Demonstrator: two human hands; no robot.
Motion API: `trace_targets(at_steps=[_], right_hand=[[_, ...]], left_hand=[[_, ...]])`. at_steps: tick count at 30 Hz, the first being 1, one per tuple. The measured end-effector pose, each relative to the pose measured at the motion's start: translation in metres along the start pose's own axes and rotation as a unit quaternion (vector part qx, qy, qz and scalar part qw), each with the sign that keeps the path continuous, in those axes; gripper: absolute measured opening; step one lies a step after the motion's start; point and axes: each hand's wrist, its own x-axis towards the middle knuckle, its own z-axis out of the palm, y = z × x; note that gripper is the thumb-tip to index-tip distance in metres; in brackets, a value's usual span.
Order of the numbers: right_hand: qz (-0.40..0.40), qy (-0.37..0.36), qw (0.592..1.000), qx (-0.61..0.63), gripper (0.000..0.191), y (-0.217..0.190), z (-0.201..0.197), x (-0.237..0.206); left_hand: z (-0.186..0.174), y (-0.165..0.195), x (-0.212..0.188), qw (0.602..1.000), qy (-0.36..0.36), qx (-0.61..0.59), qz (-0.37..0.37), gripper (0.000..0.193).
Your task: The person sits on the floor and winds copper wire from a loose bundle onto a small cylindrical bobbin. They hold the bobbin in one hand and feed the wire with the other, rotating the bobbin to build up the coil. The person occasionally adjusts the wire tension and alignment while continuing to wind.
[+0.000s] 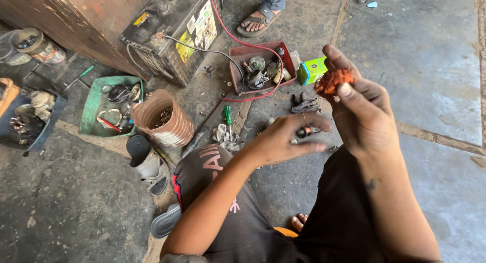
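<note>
Battery, big and black, sits ahead on stone floor, red wire trailing to maroon tray of parts. Ribbed brown can stands left of it.

Your right hand is raised, fingers curled shut round orange-red fuzzy wad.

Your left hand is half closed, fingertips pinching small dark part with orange band.

Step looks like cleaning: next, bring wad onto part, keep pinch firm.

The bystander's sandalled foot is cut off at the ankle.
</note>
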Motion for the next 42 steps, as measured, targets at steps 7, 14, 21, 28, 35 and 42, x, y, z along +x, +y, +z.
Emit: trace_targets(at_steps=[7,14,21,28,35,42], right_hand=[[0.0,0.01,1.0,-0.002,0.029,0.013,-0.005,0.004],[0.035,0.055,0.998,0.01,0.034,0.02,-0.024,0.003],[0.074,-0.006,0.994,0.084,0.033,0.019,-0.038,-0.012],[0.152,-0.158,0.932,-0.288,0.033,0.032,-0.045,-0.036],[0.058,-0.063,0.918,-0.387,0.033,0.06,-0.071,-0.041],[0.052,-0.041,0.963,-0.262,0.041,0.056,-0.068,-0.045]], left_hand=[[0.013,-0.014,-0.009,0.911,0.172,-0.346,-0.147,0.035],[0.022,-0.057,-0.01,0.926,0.127,-0.229,-0.27,0.044],[0.015,-0.062,-0.014,0.815,0.017,-0.463,-0.349,0.037],[-0.014,-0.049,-0.013,0.833,0.059,-0.496,-0.241,0.03],[0.039,-0.029,-0.018,0.995,0.069,-0.034,-0.062,0.033],[0.041,-0.029,-0.017,0.957,0.078,-0.23,-0.161,0.034]])
